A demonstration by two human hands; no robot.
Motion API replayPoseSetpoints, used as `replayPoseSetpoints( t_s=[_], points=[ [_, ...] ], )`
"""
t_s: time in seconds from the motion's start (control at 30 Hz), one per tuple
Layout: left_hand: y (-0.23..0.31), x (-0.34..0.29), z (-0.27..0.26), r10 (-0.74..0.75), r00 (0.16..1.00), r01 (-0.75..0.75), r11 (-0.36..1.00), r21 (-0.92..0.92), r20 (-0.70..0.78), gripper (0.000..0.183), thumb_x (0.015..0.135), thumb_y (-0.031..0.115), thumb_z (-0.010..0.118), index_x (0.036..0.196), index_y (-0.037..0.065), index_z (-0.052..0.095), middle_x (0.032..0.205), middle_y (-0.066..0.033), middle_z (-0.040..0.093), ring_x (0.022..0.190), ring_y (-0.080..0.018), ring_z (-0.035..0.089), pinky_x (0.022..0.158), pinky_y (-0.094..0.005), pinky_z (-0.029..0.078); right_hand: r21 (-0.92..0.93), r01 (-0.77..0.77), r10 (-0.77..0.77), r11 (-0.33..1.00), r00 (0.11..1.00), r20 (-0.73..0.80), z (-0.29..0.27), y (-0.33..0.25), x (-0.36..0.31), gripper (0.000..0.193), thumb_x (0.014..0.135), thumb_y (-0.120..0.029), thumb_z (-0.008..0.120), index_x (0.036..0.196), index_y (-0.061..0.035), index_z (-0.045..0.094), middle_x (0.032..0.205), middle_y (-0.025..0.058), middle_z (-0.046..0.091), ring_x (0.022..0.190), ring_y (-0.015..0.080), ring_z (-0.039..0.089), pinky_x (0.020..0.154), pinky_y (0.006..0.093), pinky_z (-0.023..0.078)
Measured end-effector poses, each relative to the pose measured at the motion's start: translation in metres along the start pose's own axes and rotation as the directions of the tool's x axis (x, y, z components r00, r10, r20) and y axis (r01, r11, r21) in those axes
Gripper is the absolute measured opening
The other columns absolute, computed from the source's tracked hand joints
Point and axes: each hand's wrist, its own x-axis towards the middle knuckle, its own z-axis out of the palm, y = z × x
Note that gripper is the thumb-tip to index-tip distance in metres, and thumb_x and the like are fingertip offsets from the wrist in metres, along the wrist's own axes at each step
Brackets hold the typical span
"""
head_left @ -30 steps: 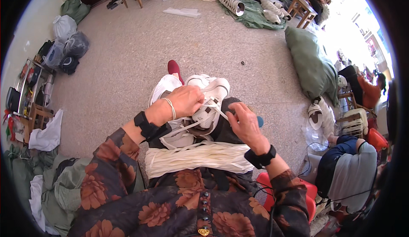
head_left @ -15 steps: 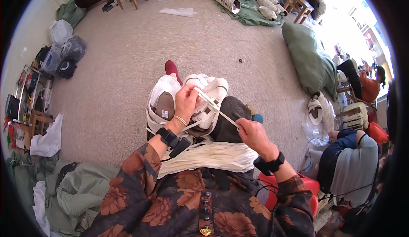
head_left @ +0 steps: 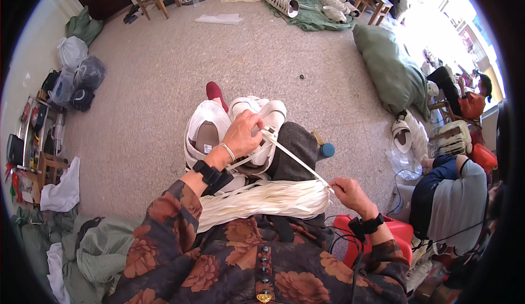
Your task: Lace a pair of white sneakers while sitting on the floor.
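Observation:
A white sneaker (head_left: 276, 114) rests on my lap, its opening toward me. My left hand (head_left: 244, 133) is over its laced front, thumb and fingers pinched on the lace near the eyelets. From there a flat cream shoelace (head_left: 298, 161) runs taut down to the right. My right hand (head_left: 353, 196) is closed on that lace's far stretch, well to the right of the shoe. Beside the sneaker on the left lies another white shoe (head_left: 192, 129) with a brown insole. Across my lap, nearest me, spreads a thick bundle of cream laces (head_left: 268, 201).
A blue-capped bottle (head_left: 326, 150) stands just beyond my dark-clothed knee (head_left: 298, 145). Below my right forearm is a red stool (head_left: 391, 235). A stuffed green sack (head_left: 388, 66) lies at the right. Seated people are at the right; plastic bags (head_left: 87, 74) sit by the left wall.
My right hand has moved right and toward me, drawing the lace out longer. My left hand has shifted slightly down and right, closer to the shoe's eyelets.

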Motion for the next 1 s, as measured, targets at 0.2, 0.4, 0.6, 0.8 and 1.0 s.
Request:
replayPoseSetpoints(
  t_s=[0.2, 0.4, 0.6, 0.8, 1.0],
  points=[
    [0.011, -0.011, -0.009, 0.099, 0.995, -0.099, 0.995, -0.014, -0.018, 0.021, 0.077, 0.01, 0.073, 0.093, 0.003, 0.062, 0.099, -0.0129, 0.056, 0.095, -0.0331, 0.057, 0.085, -0.0392, 0.046, 0.072, -0.183, 0.178, 0.98, 0.981, 0.073, -0.036, -0.008, 0.01, 0.016, 0.093, -0.018, 0.064, 0.093, -0.0028, 0.069, 0.083, 0.0081, 0.065, 0.073, 0.0142, 0.058, 0.062, 0.0311, 0.046],
    [0.011, -0.031, -0.015, 0.29, 0.954, -0.298, 0.918, 0.263, 0.071, 0.023, 0.074, 0.012, 0.077, 0.092, 0.005, 0.064, 0.115, -0.0117, 0.054, 0.108, -0.0317, 0.054, 0.092, -0.0435, 0.042, 0.84, -0.02, 0.394, 0.542, 0.889, -0.233, -0.071, -0.015, -0.003, 0.029, 0.098, -0.024, 0.058, 0.089, 0.0023, 0.066, 0.112, 0.0099, 0.067, 0.101, 0.0182, 0.057, 0.096, 0.034, 0.043],
    [0.017, -0.031, -0.008, 0.225, 0.973, -0.23, 0.946, 0.227, 0.045, 0.014, 0.075, 0.01, 0.075, 0.086, 0.006, 0.067, 0.117, -0.0116, 0.054, 0.112, -0.0302, 0.052, 0.098, -0.0428, 0.037, 0.896, 0.428, 0.182, -0.118, 0.896, -0.404, -0.107, 0.028, -0.046, 0.026, 0.104, -0.022, 0.05, 0.085, -0.0055, 0.056, 0.102, 0.0085, 0.062, 0.097, 0.0201, 0.057, 0.106, 0.0418, 0.043],
    [0.014, -0.038, -0.01, 0.268, 0.962, -0.272, 0.904, 0.329, 0.057, 0.018, 0.076, 0.01, 0.074, 0.092, 0.006, 0.066, 0.115, -0.0106, 0.055, 0.112, -0.0293, 0.052, 0.097, -0.042, 0.038, 0.841, 0.538, 0.418, -0.065, 0.78, -0.466, -0.133, 0.108, -0.086, 0.024, 0.104, -0.024, 0.051, 0.091, -0.0045, 0.056, 0.09, 0.0046, 0.056, 0.082, 0.0172, 0.058, 0.089, 0.0366, 0.053],
    [0.002, -0.027, -0.027, 0.303, 0.949, -0.312, 0.866, 0.39, 0.086, 0.01, 0.081, 0.005, 0.066, 0.09, 0.006, 0.063, 0.098, -0.0093, 0.061, 0.098, -0.0255, 0.061, 0.097, -0.044, 0.04, 0.897, 0.364, 0.52, 0.252, 0.731, -0.442, -0.151, 0.201, -0.107, 0.018, 0.097, -0.009, 0.062, 0.114, -0.0032, 0.06, 0.104, 0.0059, 0.066, 0.082, 0.0148, 0.062, 0.072, 0.0264, 0.053]
  ],
)
